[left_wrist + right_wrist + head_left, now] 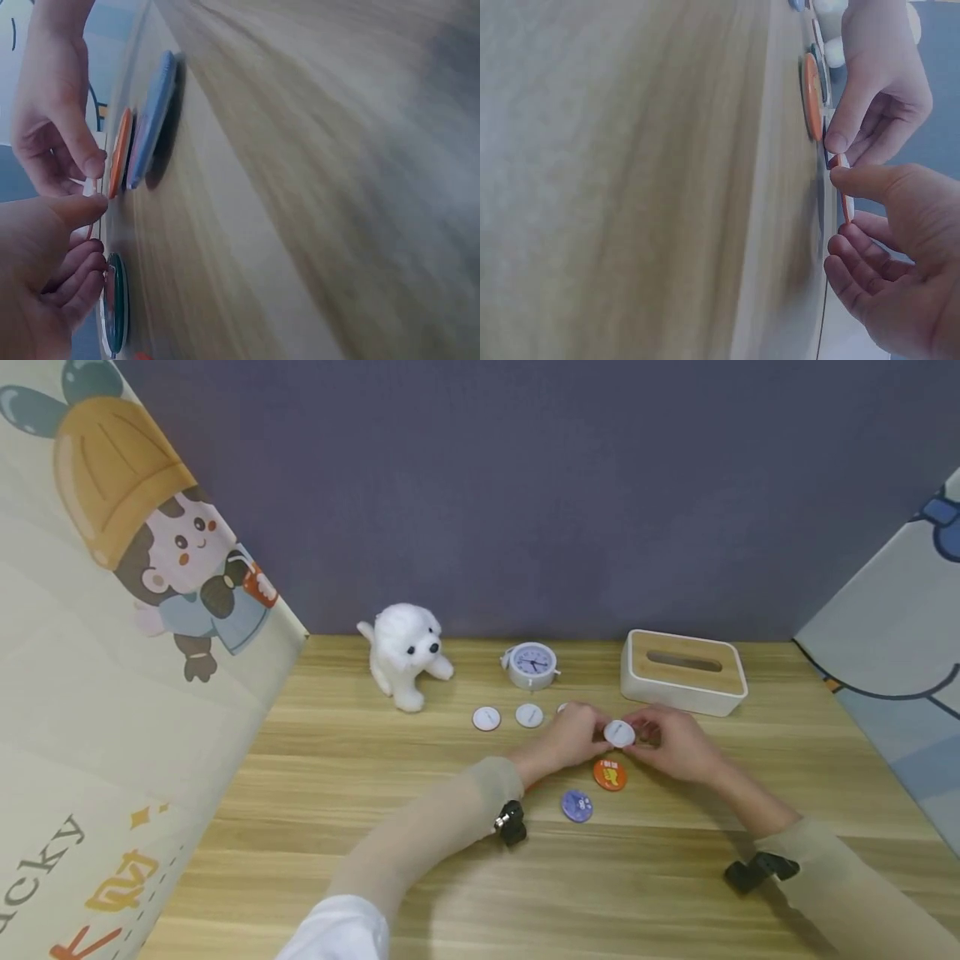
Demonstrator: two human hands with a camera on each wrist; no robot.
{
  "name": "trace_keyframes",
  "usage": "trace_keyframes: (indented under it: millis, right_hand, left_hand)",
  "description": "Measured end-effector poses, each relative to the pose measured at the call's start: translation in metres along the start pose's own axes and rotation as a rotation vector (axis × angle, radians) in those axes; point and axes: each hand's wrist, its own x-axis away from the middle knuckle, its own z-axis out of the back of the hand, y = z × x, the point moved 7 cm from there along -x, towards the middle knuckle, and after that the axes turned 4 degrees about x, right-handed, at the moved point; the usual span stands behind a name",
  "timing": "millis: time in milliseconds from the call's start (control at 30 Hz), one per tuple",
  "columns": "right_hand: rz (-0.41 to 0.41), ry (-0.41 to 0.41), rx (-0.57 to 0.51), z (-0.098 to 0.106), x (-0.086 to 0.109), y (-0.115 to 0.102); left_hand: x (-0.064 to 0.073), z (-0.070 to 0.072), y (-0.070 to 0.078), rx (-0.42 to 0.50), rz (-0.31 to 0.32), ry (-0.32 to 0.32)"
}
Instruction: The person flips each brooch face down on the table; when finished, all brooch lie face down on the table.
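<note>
Both hands hold one round button badge [619, 734] just above the table, its white side up and an orange edge visible in the right wrist view. My left hand [579, 737] pinches its left edge between thumb and fingers. From the other side my right hand [671, 745] pinches it, thumb nearest the camera wearer. Below the hands lie an orange badge [610, 774] with a yellow picture and a purple badge [577, 806]. Two white-faced badges [487, 718] [529, 715] lie left of the left hand, which mostly covers another white one [562, 707].
A white plush dog [405, 652] sits at the back left. Beside it stands a small white alarm clock [532, 664]. A white tissue box [682, 693] with a wooden lid is behind the right hand. A dark wall [480, 502] closes off the table's back edge.
</note>
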Motion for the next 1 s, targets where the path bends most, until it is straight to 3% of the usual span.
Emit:
trace_keyframes:
  millis: [267,633,733,833,1000]
  right_hand:
    - [0.033,-0.018,0.023,-0.008,-0.005,-0.002]
    - [0.048,-0.014,0.035,-0.005,-0.011,0.001]
    - [0.067,-0.004,0.032,-0.001,-0.006,-0.004]
    - [0.086,0.007,0.015,0.004,0.006,-0.011]
    - [0.149,-0.034,0.008,0.008,0.023,-0.028]
  left_hand:
    - [-0.001,-0.004,-0.005,-0.039,0.057,-0.045]
    - [-0.004,0.004,-0.007,-0.029,0.054,-0.012]
    - [0.003,0.010,-0.003,-0.017,0.050,-0.044]
    - [0.015,0.014,0.005,0.001,0.006,-0.106]
    - [0.036,0.019,0.013,0.014,-0.041,-0.175]
